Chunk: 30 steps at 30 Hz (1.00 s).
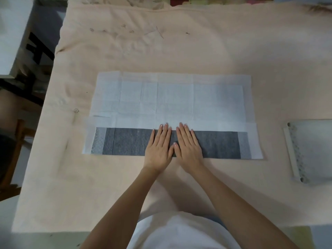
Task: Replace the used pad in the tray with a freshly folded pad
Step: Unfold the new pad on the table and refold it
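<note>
Head view: a peach cloth covers the surface, with a white tray lying well apart at the right edge and a wooden chair off the left side. The fresh pad lies spread in the middle, its near edge folded over into a grey strip. Left hand and right hand press flat on that strip, side by side, thumbs touching; each grip is open, fingers straight, clasping nothing.
</note>
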Each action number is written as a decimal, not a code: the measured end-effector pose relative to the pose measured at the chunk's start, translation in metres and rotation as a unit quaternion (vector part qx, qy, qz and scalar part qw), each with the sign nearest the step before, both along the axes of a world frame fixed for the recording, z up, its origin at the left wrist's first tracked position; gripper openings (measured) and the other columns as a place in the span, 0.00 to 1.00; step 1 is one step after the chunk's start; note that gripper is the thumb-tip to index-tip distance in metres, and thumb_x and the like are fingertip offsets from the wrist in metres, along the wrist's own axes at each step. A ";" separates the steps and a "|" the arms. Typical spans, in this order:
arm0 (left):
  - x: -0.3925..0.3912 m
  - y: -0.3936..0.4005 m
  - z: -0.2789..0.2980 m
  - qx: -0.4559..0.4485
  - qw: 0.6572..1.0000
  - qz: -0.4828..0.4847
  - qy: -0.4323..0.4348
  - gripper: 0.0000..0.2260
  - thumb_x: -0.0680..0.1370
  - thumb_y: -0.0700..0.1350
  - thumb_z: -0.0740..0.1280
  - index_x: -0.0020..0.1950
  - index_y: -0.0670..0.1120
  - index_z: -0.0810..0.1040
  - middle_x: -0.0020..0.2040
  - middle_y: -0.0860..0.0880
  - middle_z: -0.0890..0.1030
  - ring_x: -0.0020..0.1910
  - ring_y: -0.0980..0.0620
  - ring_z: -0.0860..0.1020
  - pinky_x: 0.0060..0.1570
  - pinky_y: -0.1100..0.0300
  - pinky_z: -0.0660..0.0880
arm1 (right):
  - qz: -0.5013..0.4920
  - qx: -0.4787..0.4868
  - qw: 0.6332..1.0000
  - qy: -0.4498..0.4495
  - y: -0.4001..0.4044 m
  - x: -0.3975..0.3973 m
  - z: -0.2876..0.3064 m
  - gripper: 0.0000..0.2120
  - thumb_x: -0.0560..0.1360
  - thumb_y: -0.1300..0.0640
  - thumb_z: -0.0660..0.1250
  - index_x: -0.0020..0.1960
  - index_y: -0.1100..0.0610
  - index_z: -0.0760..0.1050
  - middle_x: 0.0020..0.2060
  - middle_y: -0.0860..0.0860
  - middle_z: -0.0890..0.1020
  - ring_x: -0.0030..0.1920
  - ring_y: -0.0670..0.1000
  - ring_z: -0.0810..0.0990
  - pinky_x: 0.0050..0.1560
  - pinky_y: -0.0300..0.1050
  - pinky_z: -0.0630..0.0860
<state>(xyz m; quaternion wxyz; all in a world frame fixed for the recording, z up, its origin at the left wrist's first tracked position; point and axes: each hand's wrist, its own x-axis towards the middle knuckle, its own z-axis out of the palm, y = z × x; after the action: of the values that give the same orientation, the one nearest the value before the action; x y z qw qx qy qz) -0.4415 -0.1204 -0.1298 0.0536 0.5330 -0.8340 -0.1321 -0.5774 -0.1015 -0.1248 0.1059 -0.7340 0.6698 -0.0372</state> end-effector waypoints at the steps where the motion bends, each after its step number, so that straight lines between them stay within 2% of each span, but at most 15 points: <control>1: 0.000 0.000 -0.001 0.001 1.000 0.003 -0.004 0.25 0.81 0.51 0.49 0.74 0.39 0.60 0.75 0.42 0.60 0.75 0.45 0.57 0.74 0.46 0.55 | -0.006 -0.002 1.000 -0.001 0.000 -0.001 -0.001 0.25 0.81 0.52 0.47 0.74 0.64 0.60 0.74 0.58 0.62 0.75 0.55 0.58 0.74 0.53 0.58; 7: 0.000 0.000 -0.004 0.003 1.000 0.007 -0.023 0.26 0.81 0.52 0.47 0.76 0.40 0.57 0.76 0.44 0.57 0.76 0.47 0.54 0.75 0.49 0.51 | -0.044 -0.011 0.999 -0.018 0.006 -0.021 -0.003 0.25 0.81 0.53 0.47 0.74 0.65 0.57 0.74 0.58 0.60 0.75 0.55 0.55 0.75 0.53 0.55; 16: -0.002 0.000 -0.006 0.005 0.999 0.011 -0.042 0.26 0.81 0.53 0.44 0.77 0.42 0.52 0.78 0.46 0.52 0.77 0.49 0.47 0.75 0.50 0.46 | -0.102 -0.025 0.994 -0.021 0.025 -0.102 -0.006 0.25 0.81 0.54 0.48 0.74 0.66 0.55 0.74 0.59 0.60 0.75 0.57 0.56 0.74 0.53 0.55; 23: -0.002 -0.001 -0.007 0.007 0.999 0.016 -0.039 0.26 0.81 0.53 0.43 0.77 0.43 0.50 0.78 0.47 0.51 0.77 0.49 0.47 0.75 0.51 0.45 | -0.157 -0.019 0.987 -0.004 0.038 -0.160 -0.006 0.27 0.80 0.54 0.45 0.75 0.66 0.54 0.75 0.59 0.56 0.76 0.56 0.53 0.76 0.51 0.49; 27: -0.004 0.000 -0.007 0.009 0.999 0.022 -0.030 0.26 0.81 0.53 0.43 0.77 0.42 0.50 0.77 0.47 0.51 0.77 0.49 0.47 0.75 0.52 0.44 | -0.164 -0.017 0.986 0.005 0.045 -0.179 -0.005 0.28 0.80 0.53 0.42 0.75 0.66 0.53 0.75 0.60 0.56 0.76 0.57 0.53 0.76 0.52 0.50; 30: -0.004 0.000 -0.005 0.012 1.000 0.017 -0.019 0.26 0.81 0.53 0.43 0.77 0.43 0.50 0.77 0.47 0.50 0.77 0.50 0.46 0.75 0.52 0.44 | -0.221 -0.033 0.975 -0.012 0.043 -0.171 -0.001 0.27 0.79 0.55 0.47 0.74 0.68 0.54 0.75 0.61 0.56 0.76 0.59 0.54 0.75 0.55 0.51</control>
<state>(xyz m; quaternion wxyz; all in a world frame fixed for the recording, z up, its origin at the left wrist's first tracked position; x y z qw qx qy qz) -0.4452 -0.1208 -0.1352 0.0334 0.5502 -0.8240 -0.1308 -0.7483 -0.0584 -0.1263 0.0787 -0.5705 0.8124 -0.0912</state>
